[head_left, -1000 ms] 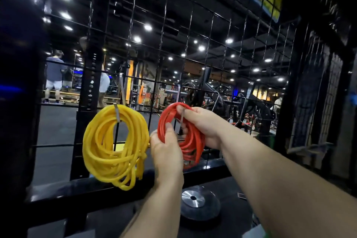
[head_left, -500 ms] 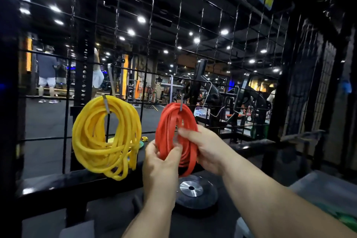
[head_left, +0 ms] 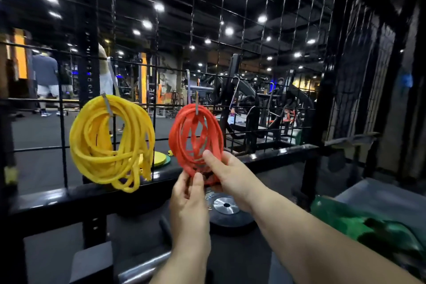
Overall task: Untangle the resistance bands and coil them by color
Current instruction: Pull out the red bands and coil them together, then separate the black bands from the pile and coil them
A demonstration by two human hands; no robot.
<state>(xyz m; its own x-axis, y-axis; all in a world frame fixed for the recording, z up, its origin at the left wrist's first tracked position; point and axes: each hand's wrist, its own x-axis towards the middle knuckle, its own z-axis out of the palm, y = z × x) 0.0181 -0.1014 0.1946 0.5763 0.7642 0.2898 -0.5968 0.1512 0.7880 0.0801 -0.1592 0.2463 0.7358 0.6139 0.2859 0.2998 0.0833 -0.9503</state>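
- The red bands (head_left: 196, 136) are looped into a round coil in the middle of the frame. The top of the coil hangs on a small metal hook (head_left: 196, 105) on the black wire wall (head_left: 249, 30).
- The left hand (head_left: 189, 200) comes up from the bottom middle. Its thumb and fingers pinch the very bottom of the red coil.
- The right hand (head_left: 232, 175) comes in from the lower right. Its thumb presses on the front of the coil, low on the right side. Its fingers are curled behind the bands, so it holds them too.
- The yellow bands (head_left: 110, 143) are a bigger, messier coil at the middle left. They hang on their own hook (head_left: 107, 105), apart from the red coil. Some yellow loops droop down to the black bar (head_left: 69, 196) under the wire wall.
- A round black weight plate (head_left: 227, 206) with a shiny middle lies flat below the hands.
- Something green (head_left: 359, 221) lies at the lower right. It is too blurry to tell what it is.
- Far back at the upper left, a person (head_left: 45, 71) in a dark shirt stands on the gym floor.
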